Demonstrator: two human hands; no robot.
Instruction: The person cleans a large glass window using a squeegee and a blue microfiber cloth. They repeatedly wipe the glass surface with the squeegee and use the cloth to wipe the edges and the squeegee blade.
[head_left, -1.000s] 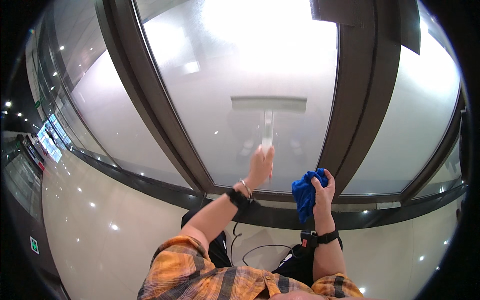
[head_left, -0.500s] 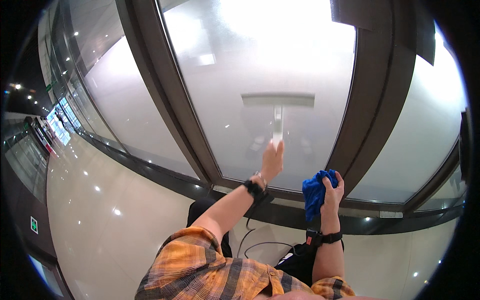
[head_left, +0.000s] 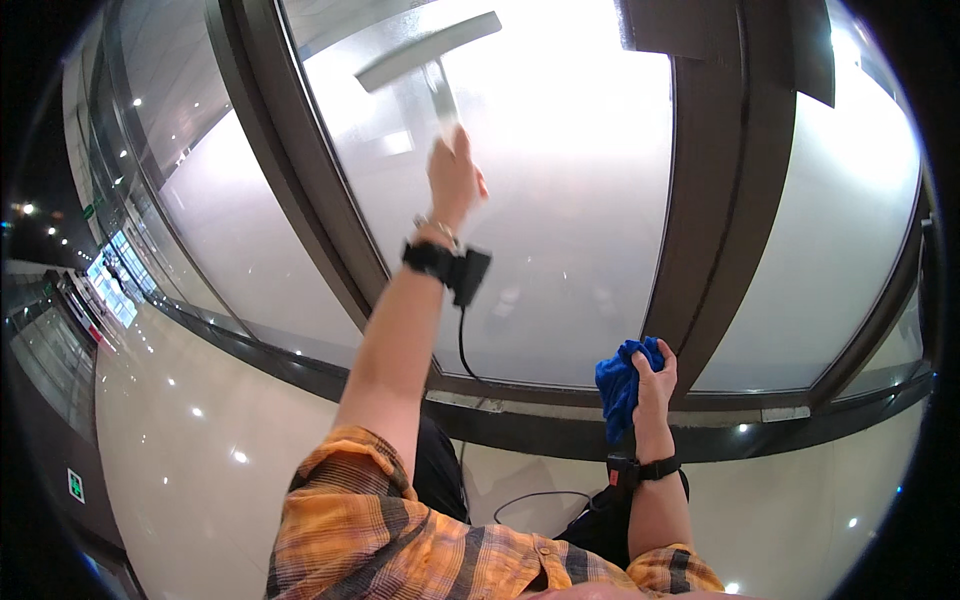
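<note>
My left hand (head_left: 455, 180) is closed round the handle of a white squeegee (head_left: 430, 52). The squeegee's wide head is tilted, its right end higher, in front of the upper left part of a frosted glass pane (head_left: 540, 220); whether the blade touches the glass I cannot tell. Low on the right, my right hand (head_left: 655, 385) grips a bunched blue cloth (head_left: 618, 390), which hangs down near the bottom of the brown frame. Black straps with small devices are on both wrists, and a cable runs down from the left one.
Brown frame posts (head_left: 715, 200) stand on either side of the pane, with more frosted panels beyond. A dark ledge (head_left: 540, 425) runs along the base. Glossy beige floor (head_left: 200, 450) stretches down a corridor at the left. A thin cable (head_left: 540, 493) loops by my legs.
My left hand has carried the squeegee up and to the left, and its head has gone from level to tilted. My right hand still holds the cloth in nearly the same place.
</note>
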